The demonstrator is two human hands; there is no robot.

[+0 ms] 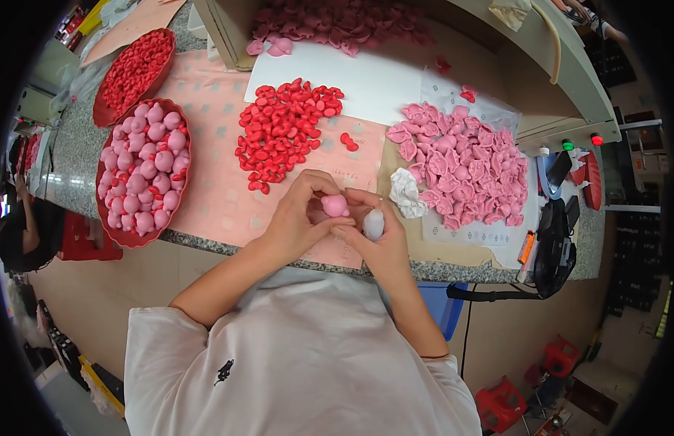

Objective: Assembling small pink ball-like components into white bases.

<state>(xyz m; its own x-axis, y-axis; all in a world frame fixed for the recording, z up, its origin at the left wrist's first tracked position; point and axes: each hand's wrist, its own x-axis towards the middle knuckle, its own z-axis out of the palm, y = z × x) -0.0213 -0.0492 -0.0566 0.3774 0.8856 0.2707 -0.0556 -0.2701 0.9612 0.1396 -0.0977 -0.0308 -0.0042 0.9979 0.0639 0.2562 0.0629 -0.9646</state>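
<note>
Figure (335, 206), one, pink, between two hands. Left hand (296, 218): fingers gripping it. Right hand (381, 247): fingers curled round one pale object (373, 225). Beyond: one tissue (407, 193), one red heap (282, 134), one pink heap (464, 171), pieces uncountable; two filled bowls (126, 240) leftward.

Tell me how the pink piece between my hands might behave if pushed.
The pink piece would probably roll, given its rounded body, though its uneven outline might make it wobble. Its soft sheen suggests it could be slightly slippery.
</note>
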